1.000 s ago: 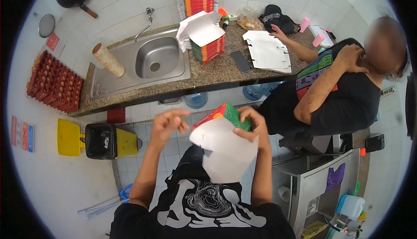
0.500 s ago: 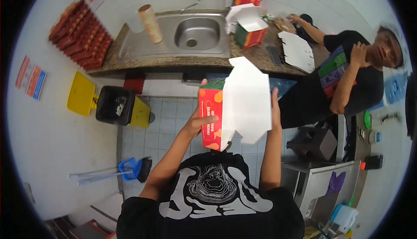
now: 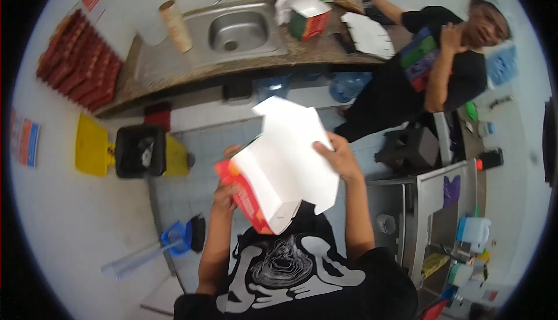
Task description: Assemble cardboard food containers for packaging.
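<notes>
A cardboard food box (image 3: 279, 166), red printed outside and white inside, is held tilted in front of my chest with its lid folded open. My left hand (image 3: 225, 195) grips the red side at the left, with part of the fingers behind the card. On the other side, my right hand (image 3: 340, 160) pinches the wide white lid flap, thumb on the inner face and fingers behind it. The box's white inside faces up; its underside is hidden.
A counter with a steel sink (image 3: 238, 31) runs along the far wall, bearing a similar box (image 3: 308, 18), white card sheets (image 3: 367, 35) and a plastic roll (image 3: 175, 26). A co-worker (image 3: 430, 58) stands at far right. A yellow-and-black bin (image 3: 141, 151) stands left.
The box has tilted and moved slightly left and nearer, showing more of its inside. My right hand has shifted from the flap's edge to a thumb-over grip. The whole view has shifted.
</notes>
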### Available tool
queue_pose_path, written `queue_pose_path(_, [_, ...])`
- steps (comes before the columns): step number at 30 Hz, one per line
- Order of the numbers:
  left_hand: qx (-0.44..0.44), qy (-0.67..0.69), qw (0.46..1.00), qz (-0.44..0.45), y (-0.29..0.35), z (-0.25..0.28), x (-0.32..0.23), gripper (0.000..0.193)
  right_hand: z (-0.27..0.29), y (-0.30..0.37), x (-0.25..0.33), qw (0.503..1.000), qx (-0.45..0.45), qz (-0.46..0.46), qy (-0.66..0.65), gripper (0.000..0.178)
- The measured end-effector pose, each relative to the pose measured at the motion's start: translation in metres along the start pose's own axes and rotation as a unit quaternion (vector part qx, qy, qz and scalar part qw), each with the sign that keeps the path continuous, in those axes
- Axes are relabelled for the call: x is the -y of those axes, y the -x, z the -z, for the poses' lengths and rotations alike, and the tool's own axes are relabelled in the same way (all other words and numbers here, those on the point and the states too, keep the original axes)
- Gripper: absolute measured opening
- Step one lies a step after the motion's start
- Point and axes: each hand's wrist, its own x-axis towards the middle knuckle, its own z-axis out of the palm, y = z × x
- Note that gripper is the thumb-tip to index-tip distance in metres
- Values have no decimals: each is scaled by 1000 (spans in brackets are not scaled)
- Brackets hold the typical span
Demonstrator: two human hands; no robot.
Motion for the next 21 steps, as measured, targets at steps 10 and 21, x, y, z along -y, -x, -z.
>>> queue_pose_path(10, [-185,-19,963,-194,55,64,-31,48,-60,-21,-53,981,-19,-44,-187,69])
queue_pose_path(21, [-84,-208,974,17,70,51,-18,81,-102,65,-57,985,134,53,-96,130])
